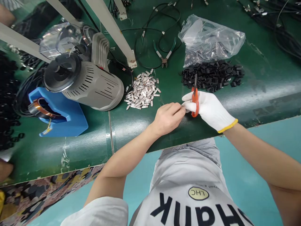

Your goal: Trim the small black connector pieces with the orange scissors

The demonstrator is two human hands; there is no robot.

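My bare left hand (167,118) rests on the green table (131,125) near its front edge, fingers pinched on a small silvery part that I can barely make out. My right hand (209,108), in a white glove with a yellow cuff, is closed round orange-handled scissors (195,94) whose blades point away from me. The fingertips of both hands meet at the small part. A heap of small metal shells (142,91) lies just beyond my left hand. A heap of small black plastic pieces (213,75) lies beyond the scissors.
A grey motor-like machine (87,81) sits left of the metal shells, beside a blue tray (63,116) with a tape roll (39,108). A clear plastic bag (209,40), green-handled pliers (164,53) and black cables (150,34) lie further back. Another person's hand (4,169) shows at far left.
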